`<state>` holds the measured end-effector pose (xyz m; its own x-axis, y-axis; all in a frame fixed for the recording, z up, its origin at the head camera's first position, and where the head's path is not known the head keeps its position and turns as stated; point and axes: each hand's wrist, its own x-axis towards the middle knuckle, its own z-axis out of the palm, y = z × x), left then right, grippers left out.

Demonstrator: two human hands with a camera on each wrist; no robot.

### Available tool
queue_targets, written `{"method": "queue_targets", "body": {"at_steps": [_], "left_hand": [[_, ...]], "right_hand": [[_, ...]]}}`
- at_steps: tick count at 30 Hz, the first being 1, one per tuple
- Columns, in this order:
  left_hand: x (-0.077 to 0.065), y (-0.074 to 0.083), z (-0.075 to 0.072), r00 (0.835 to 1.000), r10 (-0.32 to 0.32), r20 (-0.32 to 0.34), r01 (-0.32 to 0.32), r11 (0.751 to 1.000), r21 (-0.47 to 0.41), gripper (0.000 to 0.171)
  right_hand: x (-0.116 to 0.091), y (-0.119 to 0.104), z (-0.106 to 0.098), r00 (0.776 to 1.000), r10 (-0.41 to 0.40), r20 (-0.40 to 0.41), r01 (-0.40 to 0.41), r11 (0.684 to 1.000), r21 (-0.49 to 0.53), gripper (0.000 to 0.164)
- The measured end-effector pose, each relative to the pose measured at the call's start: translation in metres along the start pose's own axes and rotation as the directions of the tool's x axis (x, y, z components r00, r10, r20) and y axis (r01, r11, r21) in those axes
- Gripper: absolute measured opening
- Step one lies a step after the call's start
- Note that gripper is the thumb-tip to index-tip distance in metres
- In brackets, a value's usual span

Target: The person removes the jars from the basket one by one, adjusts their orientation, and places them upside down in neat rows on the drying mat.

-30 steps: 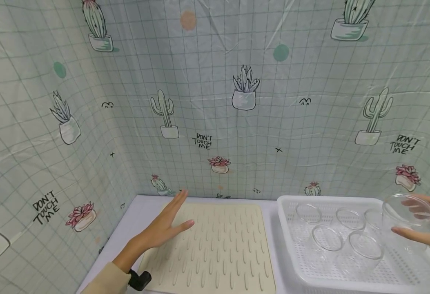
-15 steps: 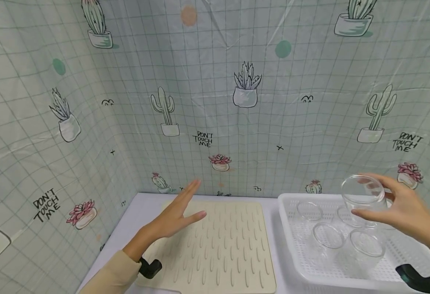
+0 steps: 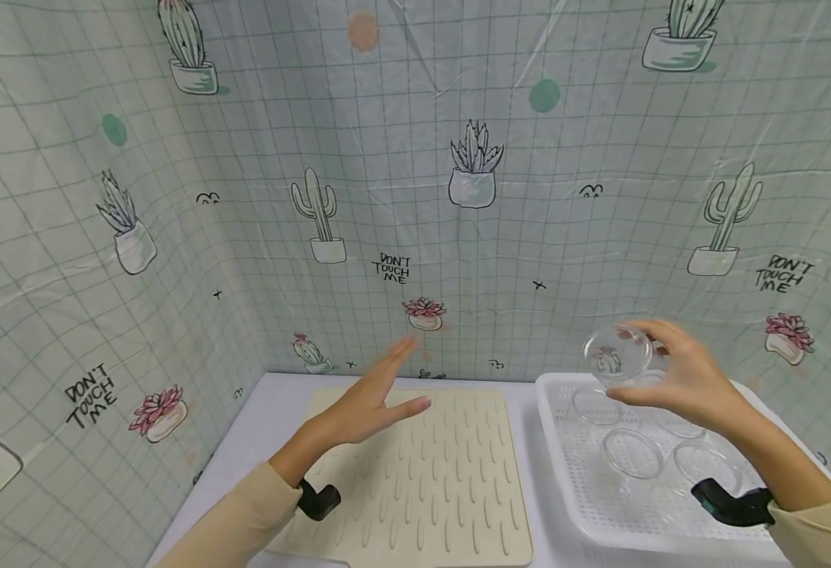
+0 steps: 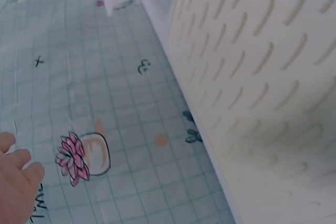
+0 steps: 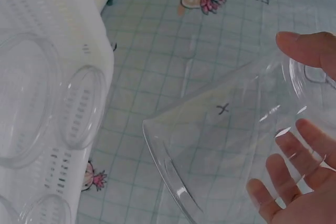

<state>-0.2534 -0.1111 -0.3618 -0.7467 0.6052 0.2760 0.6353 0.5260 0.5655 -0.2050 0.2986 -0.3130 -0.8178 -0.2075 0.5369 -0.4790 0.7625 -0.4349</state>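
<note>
My right hand grips a clear cup above the far left part of a white plastic basket. In the right wrist view the clear cup lies between the thumb on one side and the spread fingers on the other. Several more clear cups, among them one in front, stand in the basket. Over the beige ridged mat my left hand hangs with straight fingers, thumb apart, holding nothing. Only its fingertips show in the left wrist view.
A white table carries the mat at left and the basket at right, with a narrow strip between them. Behind and at the left hangs a grid-patterned curtain with cactus prints. Black camera straps sit on both wrists.
My right hand has carried the cup left and slightly up, from the basket's right end to its far left part. My left hand has drifted right and up over the mat.
</note>
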Motion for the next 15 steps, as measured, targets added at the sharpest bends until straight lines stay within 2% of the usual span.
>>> {"method": "queue_targets", "body": {"at_steps": [4, 7, 11, 15], "left_hand": [[0.012, 0.01, 0.003, 0.999, 0.031, -0.014, -0.032, 0.999, -0.022, 0.08], [0.021, 0.019, 0.005, 0.999, 0.047, -0.026, -0.048, 0.998, -0.047, 0.08], [0.032, 0.03, 0.009, 0.998, 0.036, -0.043, -0.04, 0.995, -0.087, 0.082], [0.042, 0.041, 0.014, 0.998, -0.002, -0.065, -0.008, 0.987, -0.16, 0.085]], "right_hand": [[0.011, -0.011, 0.011, 1.0, -0.026, 0.014, 0.026, 0.999, -0.019, 0.08], [0.018, -0.019, 0.019, 0.999, -0.014, 0.041, 0.015, 1.0, -0.008, 0.08], [0.027, -0.03, 0.029, 0.998, -0.01, 0.059, 0.01, 1.0, 0.007, 0.079], [0.033, -0.039, 0.04, 0.997, -0.043, 0.061, 0.042, 0.999, 0.004, 0.079]]}}
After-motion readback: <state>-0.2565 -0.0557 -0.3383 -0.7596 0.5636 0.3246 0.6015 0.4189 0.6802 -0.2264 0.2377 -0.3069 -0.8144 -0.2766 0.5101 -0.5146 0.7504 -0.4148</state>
